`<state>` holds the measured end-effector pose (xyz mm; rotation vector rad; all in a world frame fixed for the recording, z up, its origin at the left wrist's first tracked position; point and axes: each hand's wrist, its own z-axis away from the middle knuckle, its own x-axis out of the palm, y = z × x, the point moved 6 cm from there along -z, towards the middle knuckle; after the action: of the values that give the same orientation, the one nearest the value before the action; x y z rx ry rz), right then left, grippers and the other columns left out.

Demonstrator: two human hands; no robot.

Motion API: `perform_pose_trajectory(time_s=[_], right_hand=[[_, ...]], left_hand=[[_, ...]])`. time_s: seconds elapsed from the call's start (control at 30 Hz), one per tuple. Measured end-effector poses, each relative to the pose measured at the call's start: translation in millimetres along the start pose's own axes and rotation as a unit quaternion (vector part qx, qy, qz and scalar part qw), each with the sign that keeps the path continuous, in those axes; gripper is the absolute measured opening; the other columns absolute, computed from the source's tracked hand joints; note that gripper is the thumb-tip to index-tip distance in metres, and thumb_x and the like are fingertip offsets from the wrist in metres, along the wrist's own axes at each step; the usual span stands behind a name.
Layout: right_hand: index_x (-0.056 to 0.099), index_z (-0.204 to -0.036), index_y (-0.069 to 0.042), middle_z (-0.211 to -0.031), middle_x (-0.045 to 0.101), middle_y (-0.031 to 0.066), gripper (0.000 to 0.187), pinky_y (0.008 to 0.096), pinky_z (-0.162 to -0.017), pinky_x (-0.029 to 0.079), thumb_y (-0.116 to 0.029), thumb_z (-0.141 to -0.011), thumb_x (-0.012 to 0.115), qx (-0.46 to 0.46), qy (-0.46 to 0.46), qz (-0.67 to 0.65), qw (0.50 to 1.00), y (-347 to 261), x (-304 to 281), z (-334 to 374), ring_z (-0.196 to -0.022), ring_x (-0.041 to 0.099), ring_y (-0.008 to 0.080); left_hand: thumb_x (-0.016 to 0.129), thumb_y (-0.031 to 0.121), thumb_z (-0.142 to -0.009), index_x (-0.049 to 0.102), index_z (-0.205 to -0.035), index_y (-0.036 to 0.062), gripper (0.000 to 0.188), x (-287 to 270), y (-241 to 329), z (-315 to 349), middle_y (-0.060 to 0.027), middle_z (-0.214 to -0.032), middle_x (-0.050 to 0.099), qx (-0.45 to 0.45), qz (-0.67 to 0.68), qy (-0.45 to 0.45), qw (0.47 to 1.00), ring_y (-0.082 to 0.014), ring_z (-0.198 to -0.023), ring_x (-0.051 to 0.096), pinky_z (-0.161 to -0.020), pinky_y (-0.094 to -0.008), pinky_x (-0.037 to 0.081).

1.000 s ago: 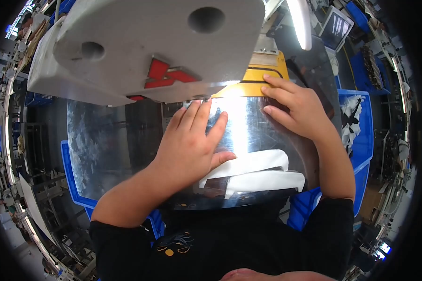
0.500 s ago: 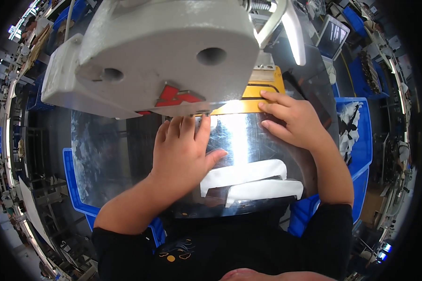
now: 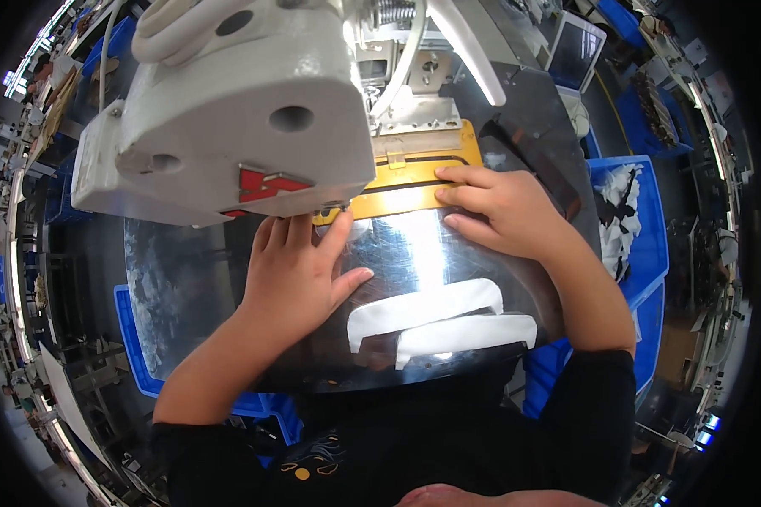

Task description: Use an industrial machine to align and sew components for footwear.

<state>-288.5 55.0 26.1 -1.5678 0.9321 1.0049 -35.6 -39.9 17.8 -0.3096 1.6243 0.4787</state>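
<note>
A yellow plate with a dark curved slot lies on the shiny metal table, partly beneath a pale grey machine head that looks like a sewing machine's. My left hand rests at the plate's left end, fingers stretched forward and thumb apart. Its index fingertip touches the near edge; the other fingertips are hidden below the machine head. On the plate's right end, my right hand lays its extended fingers, with the thumb by the near edge. Two white curved fabric-like pieces lie nearer me, overlapping slightly.
A metal clamp bracket meets the plate's far edge, with a white lever above. Right of the table stands a blue bin holding white and dark scraps. A blue tray sits at the left, and a tablet-like screen far right.
My view has shifted, so the machine head appears farther left and more of the plate and bracket shows. Both hands stay on the plate in nearly the same pose.
</note>
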Motion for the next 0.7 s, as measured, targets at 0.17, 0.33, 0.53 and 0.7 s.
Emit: perform_pose_trajectory(time_s=[0.17, 0.33, 0.53, 0.7], right_hand=[[0.08, -0.121, -0.014, -0.141, 0.075, 0.0017, 0.026, 0.0379, -0.082, 0.062, -0.027, -0.098, 0.077, -0.008, 0.001, -0.019, 1.0, -3.8, 1.0, -1.0, -0.096, 0.078, 0.0256], [0.078, -0.123, -0.016, -0.143, 0.074, 0.0011, 0.028, 0.0373, -0.081, 0.062, -0.027, -0.097, 0.077, -0.013, 0.003, -0.023, 1.0, -1.5, 3.6, -1.2, -0.097, 0.078, 0.0251], [0.08, -0.128, -0.016, -0.146, 0.074, 0.002, 0.039, 0.0347, -0.081, 0.062, -0.022, -0.09, 0.081, -0.025, -0.013, -0.026, 0.999, -3.5, 5.9, -3.5, -0.096, 0.079, 0.0234], [0.076, -0.132, -0.019, -0.148, 0.072, 0.0013, 0.038, 0.0378, -0.081, 0.062, -0.027, -0.094, 0.08, -0.044, -0.011, -0.031, 0.999, -4.0, 7.5, -0.3, -0.1, 0.078, 0.0246]], left_hand=[[0.08, 0.057, -0.094, 0.058, -0.156, 0.0126, 0.079, 7.0, -8.0, 5.7, -0.0251, -0.152, 0.052, 0.003, 0.001, 0.024, 1.0, -0.0484, -0.146, 0.047, -0.124, -0.0601, 0.035], [0.082, 0.056, -0.091, 0.058, -0.157, 0.0137, 0.082, 3.7, -18.4, 3.8, -0.0209, -0.159, 0.05, 0.018, 0.025, -0.003, 1.0, -0.0456, -0.15, 0.044, -0.128, -0.0594, 0.03], [0.084, 0.054, -0.089, 0.058, -0.158, 0.015, 0.083, 0.4, -21.8, 4.9, -0.0187, -0.159, 0.052, 0.017, 0.026, -0.019, 0.999, -0.0444, -0.152, 0.043, -0.128, -0.0585, 0.029], [0.086, 0.051, -0.087, 0.058, -0.159, 0.016, 0.084, -0.9, -21.4, 4.8, -0.0187, -0.159, 0.053, 0.022, 0.033, -0.016, 0.999, -0.0439, -0.152, 0.044, -0.128, -0.0589, 0.03]])
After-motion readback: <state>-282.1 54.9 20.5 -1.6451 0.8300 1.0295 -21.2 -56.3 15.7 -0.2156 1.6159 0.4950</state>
